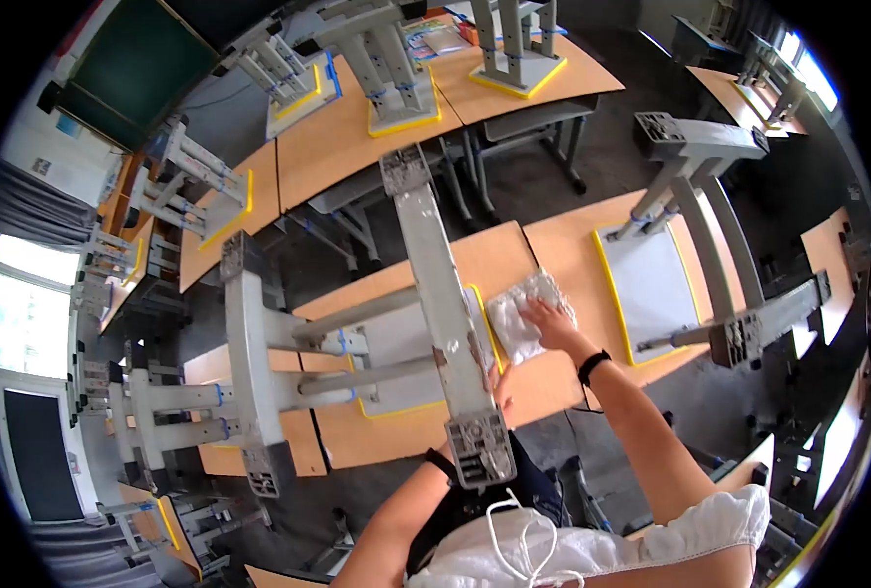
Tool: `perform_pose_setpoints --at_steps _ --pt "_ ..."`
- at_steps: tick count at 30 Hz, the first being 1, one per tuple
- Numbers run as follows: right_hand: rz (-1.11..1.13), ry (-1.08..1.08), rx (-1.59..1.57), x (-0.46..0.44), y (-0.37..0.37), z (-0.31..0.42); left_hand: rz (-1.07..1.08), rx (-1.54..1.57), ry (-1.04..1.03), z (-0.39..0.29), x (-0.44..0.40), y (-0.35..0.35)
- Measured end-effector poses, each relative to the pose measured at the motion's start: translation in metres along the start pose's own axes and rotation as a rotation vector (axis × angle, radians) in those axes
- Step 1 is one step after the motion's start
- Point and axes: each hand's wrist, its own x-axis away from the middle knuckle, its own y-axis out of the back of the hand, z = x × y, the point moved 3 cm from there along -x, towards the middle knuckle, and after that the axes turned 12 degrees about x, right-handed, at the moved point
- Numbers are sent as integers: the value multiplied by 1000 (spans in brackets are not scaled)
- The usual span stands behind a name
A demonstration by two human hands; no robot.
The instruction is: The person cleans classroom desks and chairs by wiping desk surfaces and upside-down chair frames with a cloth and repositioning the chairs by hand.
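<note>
On a wooden desktop (543, 387) lies a whitish cleaning cloth (519, 333), spread out with a crumpled far edge. My right hand (553, 328) rests on top of it, fingers spread and pressing down, a black band round the wrist. Just left of the cloth, an upturned stool (445, 294) stands with its yellow-edged seat on the desk and its grey legs toward me. Its nearest leg bar hides most of my left hand (503, 387), which is by the seat's edge; its grip is hidden.
Another upturned stool (651, 279) stands on the desk to the right, its legs reaching out at hand height. Further desks (332, 162) with upturned stools line the far side. A green board (136, 73) hangs at the far left, above a grey curtain (38, 206).
</note>
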Motion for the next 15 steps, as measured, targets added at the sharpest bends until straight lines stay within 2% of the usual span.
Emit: perform_pose_setpoints --at_steps 6,10,12,13,15 --pt "101 -10 -86 135 -24 49 211 40 -63 -12 23 -20" --pt "70 -32 -52 157 -35 85 248 -160 -141 -20 30 -37" --pt "150 22 26 153 -40 106 219 -209 -166 -17 44 -44" --pt "60 39 -145 148 -68 115 189 -213 -188 -14 55 -47" --pt "-107 119 -481 138 -104 136 328 -223 -24 -5 69 -36"
